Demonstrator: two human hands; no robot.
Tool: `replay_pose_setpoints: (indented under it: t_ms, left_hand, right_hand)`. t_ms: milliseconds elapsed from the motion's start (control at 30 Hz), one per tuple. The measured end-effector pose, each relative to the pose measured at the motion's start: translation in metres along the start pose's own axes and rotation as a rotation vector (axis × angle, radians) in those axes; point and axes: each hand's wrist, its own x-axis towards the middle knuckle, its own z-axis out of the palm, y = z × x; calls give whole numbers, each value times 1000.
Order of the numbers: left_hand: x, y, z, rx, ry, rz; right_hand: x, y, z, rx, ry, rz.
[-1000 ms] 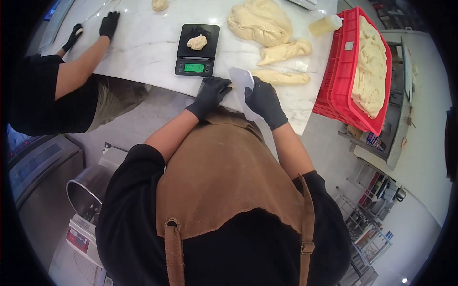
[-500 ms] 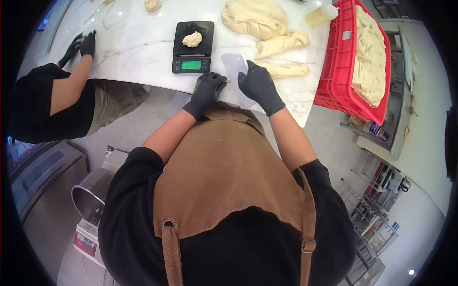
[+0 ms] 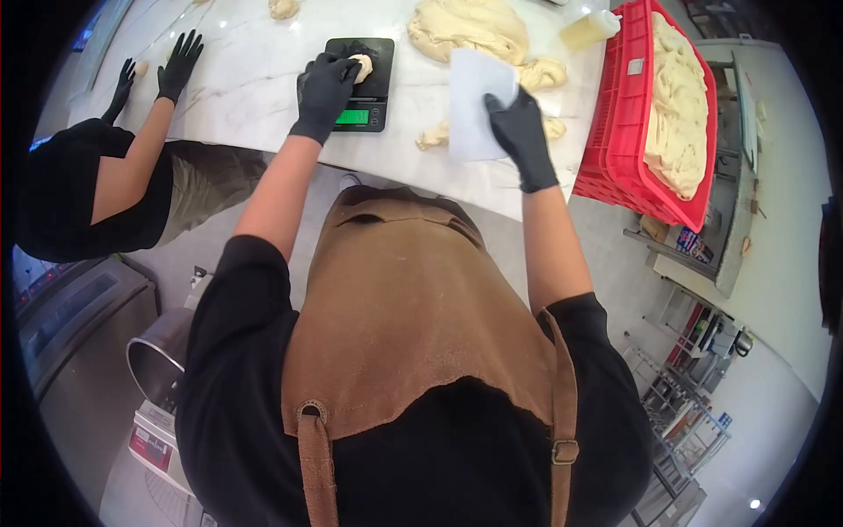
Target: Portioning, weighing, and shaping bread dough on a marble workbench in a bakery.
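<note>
Left grip (image 3: 327, 95): at pale dough lump (image 3: 363, 68), hold unclear
Right grip (image 3: 520, 140): grasping flat white scraper (image 3: 472, 107)
White marbled surface (image 3: 416, 114): open between grips, edge behind

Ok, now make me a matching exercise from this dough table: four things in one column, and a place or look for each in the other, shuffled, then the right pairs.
Column one
1. left hand
2. white scraper
3. squeeze bottle
4. crate

Column two
A. red, with a large mass of dough in it
B. at the small dough piece on the black scale
C. in the right hand
D. see-through, with pale yellow contents

Pairs: 1-B, 2-C, 3-D, 4-A
</note>
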Motion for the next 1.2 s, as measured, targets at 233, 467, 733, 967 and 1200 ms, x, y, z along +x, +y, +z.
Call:
replay_pose_setpoints:
  t_ms: [233,467,733,967,1200]
  left_hand:
    - [-75,83,38,-497,-224,247]
    - [-97,82,49,-407,-610,201]
    - [-98,79,58,-528,-568,264]
    - [-106,73,61,-461,-455,324]
    - [-120,76,60,-393,-496,164]
  right_hand:
    - [36,-10,-18,-152,27,-82]
    - [59,-19,39,-360,-17,-197]
    - [63,-15,57,-208,-14,-255]
    - [54,-20,71,-421,-56,-376]
    - [45,-7,82,-430,-14,-458]
